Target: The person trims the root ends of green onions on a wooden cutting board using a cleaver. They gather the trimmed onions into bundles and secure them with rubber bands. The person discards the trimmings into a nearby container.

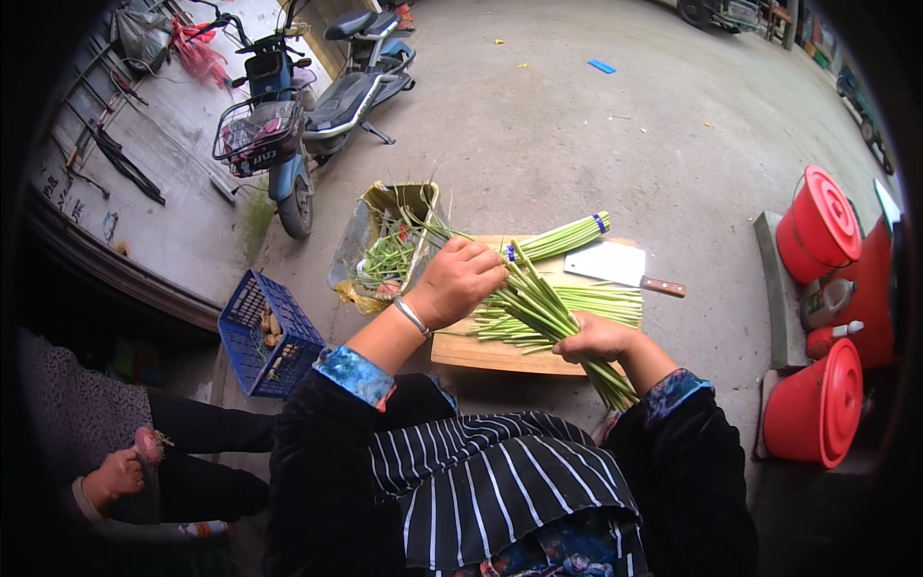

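My right hand (597, 337) is closed around a loose bunch of green garlic scapes (537, 301), held slanting over a wooden board (461, 351). At the bunch's upper end is my left hand (461, 278), its fingers bent around thin stem tips that point towards the bin. More cut stems (598, 299) lie across the board beneath the bunch. Behind them rests a bundle of stems (559, 238) bound with blue bands. A cleaver (607, 261) with a wooden handle lies at the board's back right.
A lined plastic bin (346, 252) with green trimmings stands left of the board. A blue plastic crate (270, 346) holds root-like pieces. At left a person's hand (119, 476) holds a reddish onion-like bulb. An electric scooter (288, 137) stands behind; red lidded buckets (815, 404) stand right.
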Tool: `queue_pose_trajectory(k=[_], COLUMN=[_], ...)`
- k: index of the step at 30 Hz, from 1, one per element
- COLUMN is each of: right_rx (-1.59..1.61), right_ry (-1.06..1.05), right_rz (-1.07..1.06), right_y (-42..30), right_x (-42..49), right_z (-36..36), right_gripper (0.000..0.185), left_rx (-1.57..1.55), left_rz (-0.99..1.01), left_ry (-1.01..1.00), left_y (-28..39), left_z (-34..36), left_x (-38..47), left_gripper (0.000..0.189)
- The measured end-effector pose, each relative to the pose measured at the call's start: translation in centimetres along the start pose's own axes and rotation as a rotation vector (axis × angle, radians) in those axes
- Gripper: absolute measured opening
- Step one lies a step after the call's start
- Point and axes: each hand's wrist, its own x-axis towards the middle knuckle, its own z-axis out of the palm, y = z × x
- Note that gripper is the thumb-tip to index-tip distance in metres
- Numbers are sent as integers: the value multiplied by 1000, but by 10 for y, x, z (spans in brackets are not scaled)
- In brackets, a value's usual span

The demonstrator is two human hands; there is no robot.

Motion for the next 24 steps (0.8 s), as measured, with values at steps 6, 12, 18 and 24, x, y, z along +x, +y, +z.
queue_pose_trajectory(k=[6,12,18,24], right_rx=[-33,-53,-39,-136], right_ry=[7,36,14,28], right_rz=[-102,-105,-91,-85], right_y=[-2,-2,-1,-4], right_x=[-4,-12,-16,-18], right_z=[3,2,0,1], right_gripper=[20,19,23,24], left_rx=[-561,-1126,-270,106], left_rz=[-534,-819,-292,37], left_ry=[218,513,153,-225], left_y=[25,16,17,12], left_z=[11,-1,-32,-44], left_x=[2,6,23,44], left_gripper=[9,13,19,15])
